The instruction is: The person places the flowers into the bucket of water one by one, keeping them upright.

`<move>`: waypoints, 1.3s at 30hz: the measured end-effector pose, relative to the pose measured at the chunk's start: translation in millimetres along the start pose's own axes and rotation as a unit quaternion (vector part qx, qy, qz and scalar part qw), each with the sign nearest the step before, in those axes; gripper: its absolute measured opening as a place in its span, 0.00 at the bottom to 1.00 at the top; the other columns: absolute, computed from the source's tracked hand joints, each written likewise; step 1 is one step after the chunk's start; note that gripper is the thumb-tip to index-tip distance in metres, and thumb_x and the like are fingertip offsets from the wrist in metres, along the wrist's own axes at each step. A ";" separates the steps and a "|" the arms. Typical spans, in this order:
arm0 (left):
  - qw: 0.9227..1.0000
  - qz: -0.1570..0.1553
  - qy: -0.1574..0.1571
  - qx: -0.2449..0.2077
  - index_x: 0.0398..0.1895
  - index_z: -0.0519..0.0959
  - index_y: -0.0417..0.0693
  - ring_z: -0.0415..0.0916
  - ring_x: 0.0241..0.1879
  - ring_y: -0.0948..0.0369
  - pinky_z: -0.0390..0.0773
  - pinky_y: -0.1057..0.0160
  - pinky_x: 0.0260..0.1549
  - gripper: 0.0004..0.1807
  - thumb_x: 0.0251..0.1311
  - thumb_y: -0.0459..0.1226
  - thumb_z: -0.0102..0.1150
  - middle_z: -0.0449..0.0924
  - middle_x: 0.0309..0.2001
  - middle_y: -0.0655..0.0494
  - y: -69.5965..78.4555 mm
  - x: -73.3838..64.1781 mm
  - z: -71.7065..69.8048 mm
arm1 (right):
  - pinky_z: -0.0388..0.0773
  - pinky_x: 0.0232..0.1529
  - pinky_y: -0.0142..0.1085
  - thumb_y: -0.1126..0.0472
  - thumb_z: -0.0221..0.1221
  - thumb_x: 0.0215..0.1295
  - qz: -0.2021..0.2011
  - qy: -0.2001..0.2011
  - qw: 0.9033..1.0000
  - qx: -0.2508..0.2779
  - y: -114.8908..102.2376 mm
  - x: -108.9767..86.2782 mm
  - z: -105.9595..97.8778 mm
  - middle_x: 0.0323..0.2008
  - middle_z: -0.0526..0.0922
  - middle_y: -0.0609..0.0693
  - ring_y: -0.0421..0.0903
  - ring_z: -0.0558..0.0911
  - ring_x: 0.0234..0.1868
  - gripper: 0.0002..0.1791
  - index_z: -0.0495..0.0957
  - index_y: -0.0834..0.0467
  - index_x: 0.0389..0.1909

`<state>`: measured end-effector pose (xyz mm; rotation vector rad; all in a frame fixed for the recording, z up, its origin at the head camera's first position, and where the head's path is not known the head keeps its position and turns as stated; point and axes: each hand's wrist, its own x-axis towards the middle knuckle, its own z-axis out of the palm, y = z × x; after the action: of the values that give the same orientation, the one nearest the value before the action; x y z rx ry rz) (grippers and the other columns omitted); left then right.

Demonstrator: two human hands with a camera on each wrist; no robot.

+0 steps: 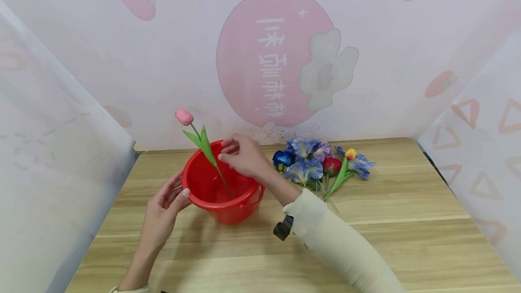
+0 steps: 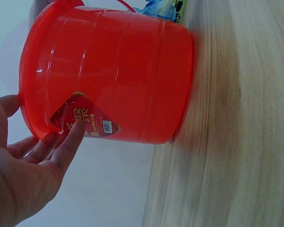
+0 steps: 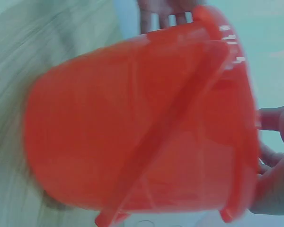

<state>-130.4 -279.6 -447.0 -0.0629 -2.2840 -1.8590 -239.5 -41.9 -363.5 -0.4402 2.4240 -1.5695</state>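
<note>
A pink artificial tulip [image 1: 185, 117] with green leaves leans to the left in a red plastic bucket [image 2: 128, 71], its stem slanting down inside. My left hand [image 1: 163, 211] touches the outside of the bucket's rim, its thumb and fingers spread; the left wrist view shows this hand [image 2: 33, 175] near a dark red label [image 2: 90, 118]. Over the bucket's far right rim hovers my right hand [image 1: 244, 155], fingers loosely bent and thumb beside the tulip's stem, apart from it. The right wrist view, blurred, has the right hand [image 3: 277, 170] at the rim.
Right of the bucket lies a bunch of artificial flowers: blue irises [image 1: 303, 169], a blue rose [image 1: 282, 159], a red rose [image 1: 332, 165] and an orange-yellow tulip [image 1: 350, 153]. The wooden table [image 1: 386, 238] is bordered by pale printed walls [image 1: 183, 58].
</note>
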 end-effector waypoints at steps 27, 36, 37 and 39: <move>1.000 0.009 -0.001 -0.012 0.82 0.65 0.44 0.84 0.61 0.69 0.89 0.69 0.50 0.32 0.78 0.35 0.60 0.76 0.71 0.44 -1.5 0.8 0.1 | 0.92 0.53 0.40 0.62 0.65 0.77 0.035 0.144 0.957 0.249 87.9 -83.6 -128.1 0.50 0.85 0.50 0.45 0.90 0.50 0.24 0.74 0.65 0.68; 1.000 0.011 -0.001 -0.015 0.82 0.65 0.44 0.84 0.61 0.68 0.89 0.68 0.50 0.32 0.78 0.34 0.60 0.77 0.70 0.48 -3.8 1.6 -0.3 | 0.91 0.55 0.38 0.61 0.62 0.79 0.075 0.180 0.943 0.270 120.5 -108.5 -152.5 0.45 0.87 0.41 0.37 0.90 0.45 0.26 0.69 0.67 0.70; 1.000 0.012 -0.001 -0.016 0.82 0.65 0.44 0.84 0.61 0.68 0.89 0.68 0.50 0.32 0.78 0.34 0.60 0.77 0.70 0.48 -3.9 1.6 -0.3 | 0.91 0.55 0.38 0.60 0.62 0.79 0.079 0.185 0.942 0.270 124.8 -110.6 -154.1 0.45 0.88 0.40 0.37 0.90 0.45 0.27 0.68 0.68 0.71; 1.000 0.012 -0.001 -0.015 0.82 0.66 0.44 0.84 0.61 0.67 0.89 0.67 0.50 0.32 0.78 0.34 0.60 0.77 0.70 0.49 -4.1 1.5 -0.3 | 0.91 0.54 0.37 0.60 0.63 0.78 0.089 0.194 0.938 0.272 133.6 -114.0 -156.8 0.43 0.89 0.39 0.36 0.90 0.44 0.28 0.68 0.68 0.71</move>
<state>-132.4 -280.9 -450.6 -0.0952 -2.2471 -1.8819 -204.2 184.1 -419.6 0.2046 2.0430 -2.2923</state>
